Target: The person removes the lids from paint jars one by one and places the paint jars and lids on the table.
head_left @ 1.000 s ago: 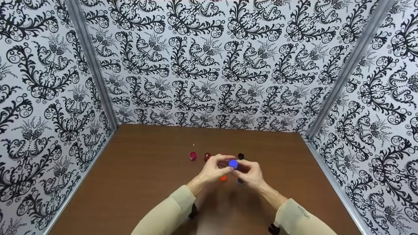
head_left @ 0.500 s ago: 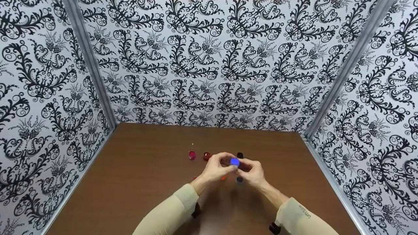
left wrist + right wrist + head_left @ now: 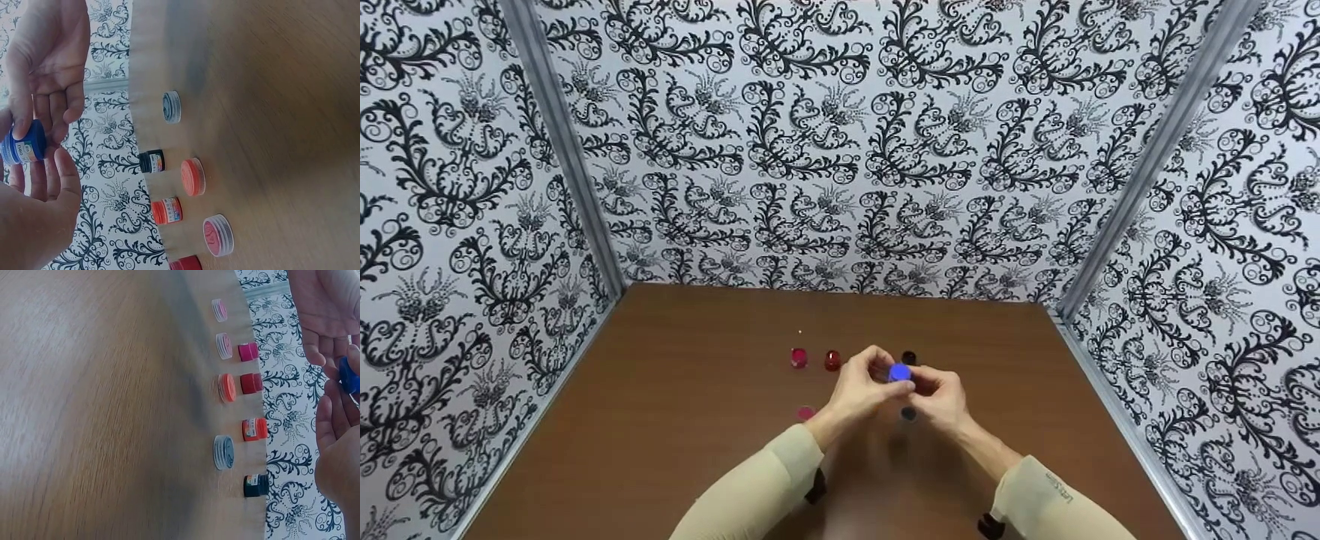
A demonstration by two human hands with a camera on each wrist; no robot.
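Both hands hold a small blue paint jar [image 3: 900, 373] above the table, its round blue end facing the head camera. In the left wrist view a label and a clear ribbed rim show on the blue jar [image 3: 28, 145]. My left hand [image 3: 861, 381] pinches it from the left with curled fingers and thumb. From the other side my right hand [image 3: 941, 397] grips it too, thumb pressed along its side in the left wrist view. The right wrist view catches only part of the blue jar at its right edge.
On the brown table [image 3: 697, 420] stand a magenta jar [image 3: 248, 352], a red jar [image 3: 251, 383], an orange jar [image 3: 255, 429] and a black jar [image 3: 256, 485]. Nearer lie ribbed lids: two pink, an orange lid [image 3: 226, 388] and a dark lid [image 3: 224, 452]. Patterned walls enclose the table.
My left hand has shifted slightly right around the blue jar, its fingers changing position. In the head view the orange piece below it is now hidden, and a pink lid shows beside the left wrist.
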